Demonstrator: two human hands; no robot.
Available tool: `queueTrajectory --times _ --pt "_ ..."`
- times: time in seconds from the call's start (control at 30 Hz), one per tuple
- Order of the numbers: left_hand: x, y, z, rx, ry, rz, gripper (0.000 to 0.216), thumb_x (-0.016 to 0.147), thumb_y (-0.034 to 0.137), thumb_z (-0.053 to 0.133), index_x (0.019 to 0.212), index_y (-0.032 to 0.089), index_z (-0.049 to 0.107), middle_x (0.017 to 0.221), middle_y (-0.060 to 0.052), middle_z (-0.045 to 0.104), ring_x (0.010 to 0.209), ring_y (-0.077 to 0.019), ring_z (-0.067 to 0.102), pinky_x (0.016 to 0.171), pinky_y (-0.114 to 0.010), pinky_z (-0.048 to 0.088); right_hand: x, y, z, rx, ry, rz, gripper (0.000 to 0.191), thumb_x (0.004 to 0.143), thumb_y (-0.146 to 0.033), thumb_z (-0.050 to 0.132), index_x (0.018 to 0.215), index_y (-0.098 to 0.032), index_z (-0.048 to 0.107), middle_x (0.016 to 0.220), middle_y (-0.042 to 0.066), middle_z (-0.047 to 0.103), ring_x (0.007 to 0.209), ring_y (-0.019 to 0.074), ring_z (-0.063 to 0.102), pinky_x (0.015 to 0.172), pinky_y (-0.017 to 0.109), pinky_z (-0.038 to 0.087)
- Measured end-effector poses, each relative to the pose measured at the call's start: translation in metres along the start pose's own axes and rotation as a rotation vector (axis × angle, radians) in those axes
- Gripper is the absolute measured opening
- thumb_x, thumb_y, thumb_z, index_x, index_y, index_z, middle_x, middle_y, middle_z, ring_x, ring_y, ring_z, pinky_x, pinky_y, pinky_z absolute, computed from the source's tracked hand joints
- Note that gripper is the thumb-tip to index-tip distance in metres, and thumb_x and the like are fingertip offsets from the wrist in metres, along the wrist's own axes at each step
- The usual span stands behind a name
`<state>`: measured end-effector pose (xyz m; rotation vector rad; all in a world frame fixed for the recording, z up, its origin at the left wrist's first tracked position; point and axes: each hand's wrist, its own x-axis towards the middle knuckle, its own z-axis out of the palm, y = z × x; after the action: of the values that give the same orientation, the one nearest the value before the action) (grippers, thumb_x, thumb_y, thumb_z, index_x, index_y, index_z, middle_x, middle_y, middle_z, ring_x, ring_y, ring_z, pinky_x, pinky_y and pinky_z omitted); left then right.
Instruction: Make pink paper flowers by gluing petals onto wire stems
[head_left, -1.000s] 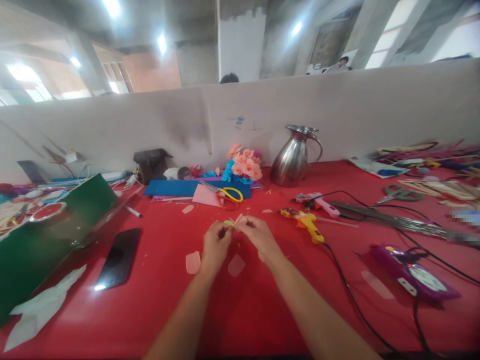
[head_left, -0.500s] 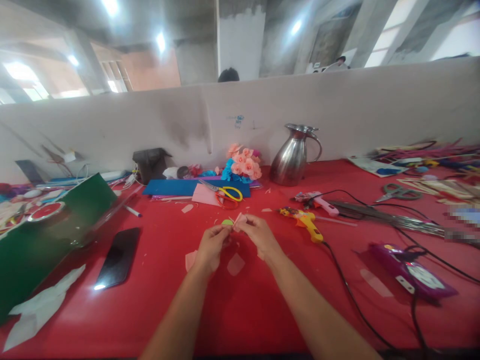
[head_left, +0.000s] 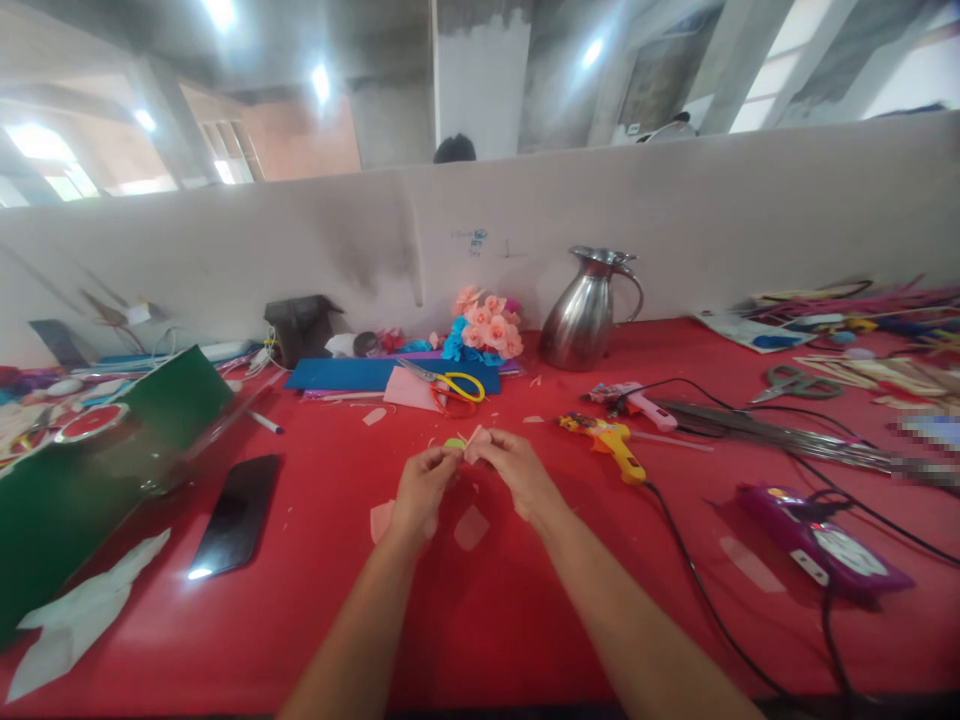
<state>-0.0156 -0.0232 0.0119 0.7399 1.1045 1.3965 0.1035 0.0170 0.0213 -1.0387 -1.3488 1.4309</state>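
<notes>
Close together above the table, my left hand (head_left: 421,488) and my right hand (head_left: 521,475) both have their fingers closed. The right one pinches a small piece of pink paper (head_left: 477,442) between thumb and fingertips. What the left fingertips grip is too small and hidden to make out. A light green round piece (head_left: 454,443) shows just beyond the left fingertips; whether it is held or lies on the table, I cannot tell. Beneath the hands lie a pink paper petal (head_left: 472,527) and another pink piece (head_left: 381,520), partly covered by my left hand.
Yellow-handled scissors (head_left: 459,385) rest on pink and blue sheets. Behind them stand paper flowers (head_left: 491,328) and a steel jug (head_left: 581,315). At right are a yellow glue gun (head_left: 611,447), a pink glue gun (head_left: 641,407), a purple power strip (head_left: 825,545) and cables. A phone (head_left: 236,515) lies left.
Both hands stay in nearly the same place. The pink paper and the right fingertips have shifted very slightly to the left.
</notes>
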Motion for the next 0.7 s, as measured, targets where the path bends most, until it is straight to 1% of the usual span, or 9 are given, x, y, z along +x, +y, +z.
queueTrajectory --times 0.3,0.47,0.6,0.7 --pt "-0.0010 0.0017 0.0008 -0.001 0.035 0.025 0.026 0.054 0.034 0.075 0.065 0.012 0.068 0.053 0.000 0.057 0.051 -0.0082 0.049 0.054 -0.021 0.039 0.0020 0.0027 -0.0006 0.015 -0.008 0.028 0.010 0.061 -0.026 0.058 0.057 -0.017 0.061 0.061 -0.001 0.060 0.064 0.0133 0.051 0.066 0.026 0.038" --pt "-0.0001 -0.0001 0.0002 -0.014 0.030 0.023 0.027 0.054 0.035 0.076 0.066 0.012 0.068 0.056 -0.001 0.059 0.053 -0.0084 0.050 0.056 -0.021 0.039 0.0035 0.0075 -0.0011 0.002 0.023 0.049 0.013 0.062 -0.029 0.062 0.062 -0.016 0.064 0.062 0.000 0.061 0.064 0.0138 0.052 0.065 0.026 0.039" --pt "-0.0009 0.0002 0.0004 -0.003 0.019 0.030 0.025 0.055 0.034 0.076 0.065 0.013 0.068 0.055 0.001 0.057 0.053 -0.0076 0.048 0.057 -0.021 0.038 0.0035 0.0079 -0.0013 0.031 0.029 0.055 0.017 0.062 -0.032 0.064 0.061 -0.015 0.064 0.062 0.000 0.061 0.063 0.0138 0.053 0.065 0.027 0.040" --pt "-0.0009 -0.0003 0.0002 -0.003 0.008 0.028 0.022 0.057 0.032 0.075 0.066 0.014 0.068 0.056 0.001 0.057 0.054 -0.0075 0.048 0.058 -0.021 0.038 0.0027 0.0055 -0.0010 0.045 0.041 0.057 0.015 0.060 -0.030 0.065 0.059 -0.016 0.064 0.062 0.001 0.062 0.065 0.0145 0.054 0.068 0.028 0.040"
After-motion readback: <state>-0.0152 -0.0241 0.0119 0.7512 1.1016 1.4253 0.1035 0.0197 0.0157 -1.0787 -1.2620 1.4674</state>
